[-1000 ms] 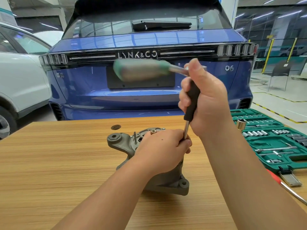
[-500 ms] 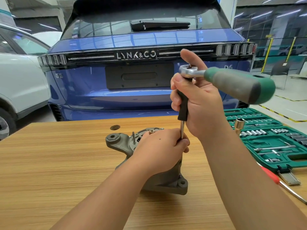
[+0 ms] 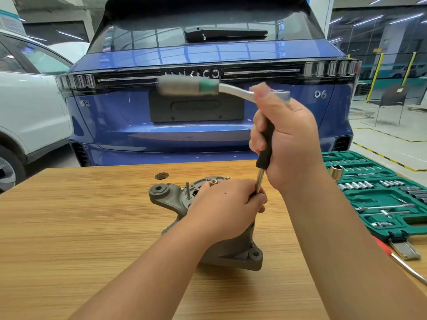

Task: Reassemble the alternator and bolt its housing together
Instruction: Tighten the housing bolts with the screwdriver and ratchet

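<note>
Reassembly judged well advanced, bolting not finished. Alternator (image 3: 233, 252) stood on the wooden table (image 3: 69, 227), near its middle, housing halves already mated as far as visible. One thin stud (image 3: 187, 190) seen protruding upright from the top face, bare of any nut; a small brass-coloured fitting (image 3: 213, 181) visible just beside it. Number of bolts already seated not determinable, most of the top face being hidden under the left hand (image 3: 227, 207).

Left hand curled around the lower end of the extension bar (image 3: 260, 181) where it met the housing, steadying the tip; the bolt and socket themselves hidden. Right hand (image 3: 287, 144) wrapped firmly around the black grip of the extension, thumb raised against the ratchet (image 3: 233, 88) at the top. Ratchet handle blurred, pointing to the left, level with the table.

Alternator axis vertical, upper face toward the camera, mounting ear (image 3: 159, 191) projecting to the left and a second lug (image 3: 254, 255) at the near right base. Extension bar nearly upright, leaning slightly right at the top.

Open green socket case (image 3: 392, 199) at the right table edge; one loose socket (image 3: 336, 172) standing beside it. Remaining work judged: final tightening of this fastener, then any others.
</note>
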Demonstrator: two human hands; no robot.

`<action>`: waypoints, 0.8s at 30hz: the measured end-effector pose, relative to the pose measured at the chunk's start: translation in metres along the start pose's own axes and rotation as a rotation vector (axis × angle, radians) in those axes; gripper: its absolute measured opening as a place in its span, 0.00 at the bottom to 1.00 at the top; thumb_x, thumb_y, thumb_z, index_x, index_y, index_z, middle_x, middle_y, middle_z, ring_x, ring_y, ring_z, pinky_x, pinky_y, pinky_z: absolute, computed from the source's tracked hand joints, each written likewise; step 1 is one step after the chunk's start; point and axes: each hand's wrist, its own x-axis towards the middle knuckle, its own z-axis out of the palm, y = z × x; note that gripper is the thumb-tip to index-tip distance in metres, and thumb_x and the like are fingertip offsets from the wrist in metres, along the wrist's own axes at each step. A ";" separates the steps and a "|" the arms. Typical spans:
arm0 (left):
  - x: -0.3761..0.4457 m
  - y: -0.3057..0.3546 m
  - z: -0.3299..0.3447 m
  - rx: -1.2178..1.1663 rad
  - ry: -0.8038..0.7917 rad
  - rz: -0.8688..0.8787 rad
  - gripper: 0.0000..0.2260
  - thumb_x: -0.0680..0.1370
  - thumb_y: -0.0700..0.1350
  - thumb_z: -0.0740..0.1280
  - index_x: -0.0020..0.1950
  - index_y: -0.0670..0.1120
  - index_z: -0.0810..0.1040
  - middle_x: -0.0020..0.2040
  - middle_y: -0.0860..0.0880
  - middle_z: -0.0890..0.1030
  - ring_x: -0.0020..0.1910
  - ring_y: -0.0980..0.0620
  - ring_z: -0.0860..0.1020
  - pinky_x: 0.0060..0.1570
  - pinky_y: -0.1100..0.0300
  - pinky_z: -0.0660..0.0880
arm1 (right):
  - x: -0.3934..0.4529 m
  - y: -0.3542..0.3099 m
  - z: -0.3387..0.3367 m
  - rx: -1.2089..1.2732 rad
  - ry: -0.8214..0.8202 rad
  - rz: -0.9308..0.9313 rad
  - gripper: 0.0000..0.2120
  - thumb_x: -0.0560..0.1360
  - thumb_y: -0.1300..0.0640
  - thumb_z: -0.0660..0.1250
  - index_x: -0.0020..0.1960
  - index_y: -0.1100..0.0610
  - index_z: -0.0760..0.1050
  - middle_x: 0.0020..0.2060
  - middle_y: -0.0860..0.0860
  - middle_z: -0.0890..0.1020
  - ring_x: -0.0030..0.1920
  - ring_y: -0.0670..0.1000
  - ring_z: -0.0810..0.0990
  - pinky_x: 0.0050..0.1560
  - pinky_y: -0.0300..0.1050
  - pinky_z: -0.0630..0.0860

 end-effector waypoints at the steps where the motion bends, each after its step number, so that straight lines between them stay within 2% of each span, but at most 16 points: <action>1: 0.000 0.000 0.000 -0.002 -0.002 -0.001 0.10 0.86 0.56 0.55 0.51 0.62 0.74 0.45 0.64 0.81 0.52 0.60 0.79 0.68 0.39 0.71 | 0.001 0.000 -0.001 -0.045 0.023 0.008 0.09 0.77 0.50 0.69 0.39 0.50 0.79 0.29 0.48 0.73 0.25 0.48 0.67 0.27 0.41 0.66; 2: 0.001 0.000 0.000 -0.004 -0.002 -0.002 0.10 0.86 0.56 0.55 0.50 0.62 0.74 0.45 0.64 0.82 0.51 0.60 0.79 0.67 0.40 0.71 | 0.002 -0.001 -0.003 -0.038 0.010 0.037 0.08 0.78 0.51 0.69 0.40 0.51 0.79 0.30 0.48 0.74 0.26 0.48 0.68 0.28 0.42 0.66; 4: 0.001 -0.001 0.000 -0.005 0.005 -0.004 0.10 0.86 0.56 0.55 0.49 0.61 0.74 0.44 0.65 0.82 0.52 0.61 0.79 0.66 0.41 0.72 | 0.002 -0.003 -0.007 0.118 -0.110 0.134 0.05 0.79 0.53 0.66 0.51 0.54 0.78 0.34 0.48 0.76 0.28 0.47 0.70 0.31 0.41 0.68; 6: 0.002 -0.001 0.000 -0.008 0.006 -0.010 0.10 0.86 0.57 0.55 0.48 0.62 0.73 0.43 0.66 0.81 0.52 0.61 0.79 0.65 0.41 0.73 | 0.001 -0.004 -0.009 0.254 -0.200 0.178 0.12 0.78 0.56 0.64 0.61 0.54 0.75 0.38 0.49 0.78 0.30 0.47 0.72 0.33 0.40 0.69; 7: 0.002 -0.001 0.000 -0.011 0.005 -0.014 0.10 0.86 0.57 0.55 0.48 0.62 0.73 0.43 0.66 0.81 0.52 0.61 0.79 0.64 0.42 0.73 | 0.001 -0.002 -0.008 0.252 -0.214 0.137 0.13 0.78 0.57 0.64 0.63 0.53 0.74 0.39 0.50 0.78 0.31 0.47 0.73 0.33 0.40 0.70; 10: 0.002 -0.001 0.000 -0.016 0.005 -0.021 0.09 0.86 0.57 0.56 0.49 0.62 0.73 0.41 0.67 0.80 0.51 0.62 0.79 0.64 0.43 0.74 | -0.001 0.002 -0.003 0.105 -0.181 -0.058 0.15 0.79 0.62 0.63 0.64 0.50 0.74 0.40 0.54 0.77 0.31 0.49 0.73 0.32 0.40 0.71; 12: 0.002 -0.001 0.000 -0.016 0.005 -0.018 0.10 0.86 0.57 0.56 0.48 0.63 0.72 0.41 0.67 0.79 0.51 0.62 0.78 0.65 0.42 0.74 | -0.002 0.004 -0.001 0.044 -0.162 -0.101 0.16 0.81 0.64 0.63 0.65 0.50 0.73 0.40 0.54 0.76 0.32 0.49 0.72 0.31 0.40 0.71; 17: 0.002 -0.001 0.000 -0.013 0.008 -0.018 0.10 0.86 0.57 0.56 0.49 0.62 0.73 0.41 0.66 0.80 0.52 0.61 0.79 0.65 0.42 0.73 | -0.001 0.007 -0.004 0.071 -0.167 -0.079 0.19 0.79 0.63 0.63 0.67 0.48 0.73 0.38 0.52 0.76 0.31 0.50 0.71 0.31 0.41 0.70; 20: 0.002 -0.001 0.000 -0.006 0.011 -0.015 0.11 0.86 0.56 0.55 0.47 0.62 0.73 0.41 0.66 0.80 0.53 0.60 0.79 0.66 0.42 0.72 | 0.000 0.005 -0.006 0.200 -0.237 -0.031 0.20 0.77 0.60 0.56 0.67 0.51 0.73 0.38 0.55 0.77 0.31 0.53 0.69 0.32 0.43 0.66; 24: 0.002 -0.002 -0.001 -0.014 0.016 -0.016 0.10 0.86 0.56 0.56 0.50 0.61 0.75 0.43 0.65 0.82 0.53 0.60 0.79 0.64 0.43 0.73 | 0.000 0.003 -0.009 0.348 -0.290 0.080 0.22 0.82 0.47 0.48 0.67 0.54 0.74 0.39 0.56 0.77 0.32 0.53 0.69 0.33 0.44 0.64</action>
